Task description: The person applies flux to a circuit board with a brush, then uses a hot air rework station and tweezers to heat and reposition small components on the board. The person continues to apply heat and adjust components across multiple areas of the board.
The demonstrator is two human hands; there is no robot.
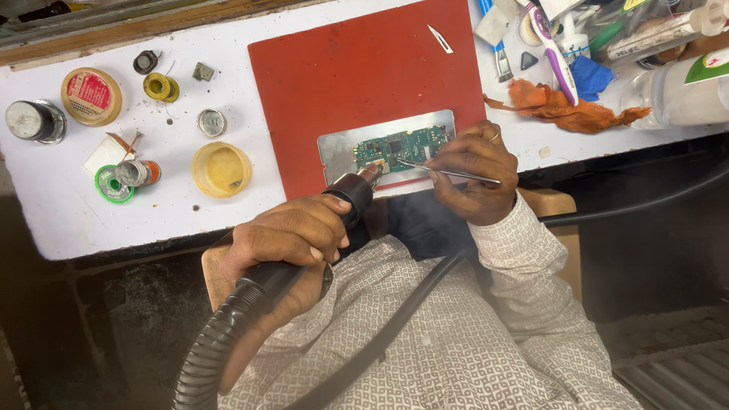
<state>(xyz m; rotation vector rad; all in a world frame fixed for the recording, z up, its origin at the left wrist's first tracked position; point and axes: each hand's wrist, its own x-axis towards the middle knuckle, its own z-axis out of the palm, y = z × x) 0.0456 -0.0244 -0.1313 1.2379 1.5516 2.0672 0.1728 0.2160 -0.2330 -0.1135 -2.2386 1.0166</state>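
My left hand (285, 237) grips a black hot-air gun (351, 196) with a ribbed hose trailing down left; its nozzle points at the left end of a green circuit board (401, 146). The board lies on a metal plate (339, 152) on a red mat (357, 72). My right hand (472, 173) holds thin metal tweezers (448, 171), their tips touching the board's lower edge.
On the white bench left of the mat stand solder spools (161, 87), a round yellow tub (221, 168), a red-lidded tin (91, 95) and a metal cup (34, 121). A scalpel blade (440, 39) lies on the mat. An orange rag (569, 110), brushes and bottles crowd the right.
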